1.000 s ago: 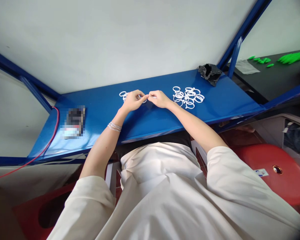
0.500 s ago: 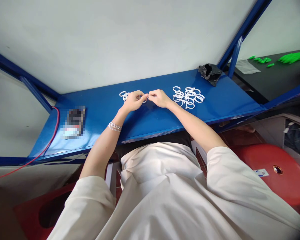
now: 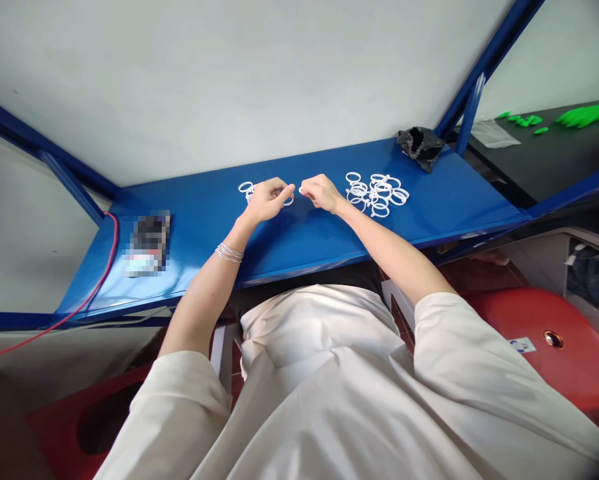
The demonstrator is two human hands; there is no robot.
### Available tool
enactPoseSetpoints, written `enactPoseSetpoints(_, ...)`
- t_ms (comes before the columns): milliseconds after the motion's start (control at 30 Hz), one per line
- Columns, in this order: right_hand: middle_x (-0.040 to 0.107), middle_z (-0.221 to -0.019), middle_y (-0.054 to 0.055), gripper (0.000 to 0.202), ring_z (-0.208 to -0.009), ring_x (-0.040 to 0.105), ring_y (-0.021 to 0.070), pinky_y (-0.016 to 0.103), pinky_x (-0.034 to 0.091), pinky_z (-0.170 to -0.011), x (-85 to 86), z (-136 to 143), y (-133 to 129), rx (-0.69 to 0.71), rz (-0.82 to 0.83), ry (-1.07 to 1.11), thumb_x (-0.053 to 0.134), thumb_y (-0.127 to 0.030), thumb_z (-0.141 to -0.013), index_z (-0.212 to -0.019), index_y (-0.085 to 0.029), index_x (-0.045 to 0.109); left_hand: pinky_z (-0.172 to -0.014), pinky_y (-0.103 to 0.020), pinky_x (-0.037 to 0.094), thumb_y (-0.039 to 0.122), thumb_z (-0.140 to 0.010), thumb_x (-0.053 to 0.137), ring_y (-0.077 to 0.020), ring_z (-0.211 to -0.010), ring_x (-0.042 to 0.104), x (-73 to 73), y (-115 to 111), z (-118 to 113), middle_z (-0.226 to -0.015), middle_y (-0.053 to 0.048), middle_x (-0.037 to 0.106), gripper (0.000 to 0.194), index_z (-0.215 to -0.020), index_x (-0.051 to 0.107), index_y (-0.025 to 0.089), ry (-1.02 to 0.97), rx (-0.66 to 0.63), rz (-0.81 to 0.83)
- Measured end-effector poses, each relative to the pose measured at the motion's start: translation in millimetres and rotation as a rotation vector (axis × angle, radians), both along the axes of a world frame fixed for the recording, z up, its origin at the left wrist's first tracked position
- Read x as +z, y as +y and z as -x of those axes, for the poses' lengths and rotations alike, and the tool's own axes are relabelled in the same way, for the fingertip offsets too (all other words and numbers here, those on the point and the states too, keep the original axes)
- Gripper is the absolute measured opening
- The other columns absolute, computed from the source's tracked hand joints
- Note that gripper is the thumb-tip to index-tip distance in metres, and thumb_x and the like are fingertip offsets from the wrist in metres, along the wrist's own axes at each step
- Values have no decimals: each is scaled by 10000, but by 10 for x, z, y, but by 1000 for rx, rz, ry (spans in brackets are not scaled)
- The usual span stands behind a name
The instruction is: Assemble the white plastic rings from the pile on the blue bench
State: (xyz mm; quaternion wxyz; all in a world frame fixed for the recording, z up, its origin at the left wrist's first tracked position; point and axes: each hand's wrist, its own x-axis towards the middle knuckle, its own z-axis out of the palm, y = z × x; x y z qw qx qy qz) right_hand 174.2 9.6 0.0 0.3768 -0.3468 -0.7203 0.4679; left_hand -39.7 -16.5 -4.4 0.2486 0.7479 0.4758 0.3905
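Note:
My left hand (image 3: 268, 200) is over the middle of the blue table (image 3: 309, 243), thumb and fingers curled in a pinch. The curve of a white plastic ring (image 3: 289, 202) shows by its thumb, apparently in its grasp, though the fingers hide most of it. Another white ring (image 3: 245, 187) lies just left of this hand, among others partly covered. My right hand (image 3: 322, 193) is closed a short gap away, with a small white piece (image 3: 302, 191) at its fingertips. To its right lies a loose pile of white rings (image 3: 378, 193), each with a small knob.
A crumpled black plastic bag (image 3: 420, 148) sits at the back right. On the left lies a blurred-out object (image 3: 148, 245), with a red cable (image 3: 110, 267) beside it. Blue frame bars rise at both sides. Green pieces (image 3: 586, 115) lie on a black table at right.
My right hand has moved slightly right and up, away from my left, opening a gap between the fingertips. My left hand has hardly moved; the pile looks the same.

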Motion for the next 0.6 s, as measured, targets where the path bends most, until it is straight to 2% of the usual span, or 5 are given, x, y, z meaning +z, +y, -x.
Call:
enactPoseSetpoints(133, 363, -625, -39, 349, -663, 355, 138, 316, 258, -644, -34, 38, -22, -12, -176, -163, 569, -339, -891, -603, -247, 394, -590, -288, 473, 615, -990, 731, -154, -590, 638, 4, -6, 6, -658, -12, 670, 425, -889, 727, 202, 3, -43, 24)
enactPoseSetpoints(233, 445, -660, -38, 289, -690, 399, 146, 322, 292, -681, -115, 65, -12, -8, -243, -220, 598, -351, -882, -663, -241, 444, -599, -288, 464, 569, -953, 758, -159, -608, 632, 18, -17, 20, -659, -8, 676, 372, -909, 729, 201, 44, -60, 14)
enactPoseSetpoints(367, 601, -762, -15, 161, -723, 507, 173, 321, 378, -722, -220, 68, 33, 22, -277, -218, 636, -368, -911, -905, -209, 612, -626, -299, 458, 492, -943, 736, -161, -636, 617, 2, 2, 44, -699, -17, 696, 297, -919, 737, 196, 85, -52, -13)
enactPoseSetpoints(500, 722, -943, 41, 449, -855, 638, 235, 374, 502, -857, -228, 14, 115, 4, -361, -262, 763, -479, -947, -1276, -189, 672, -692, -313, 491, 420, -960, 717, -171, -694, 639, -17, 53, 72, -772, -29, 726, 221, -937, 734, 201, 116, 44, -39)
enactPoseSetpoints(600, 754, -1154, 133, 551, -1109, 689, 333, 513, 529, -1066, -219, -109, 246, -180, -437, -357, 796, -555, -983, -1383, -197, 670, -783, -342, 533, 367, -968, 725, -196, -780, 671, 10, 78, 121, -878, -56, 761, 163, -929, 722, 208, 189, 215, -92)
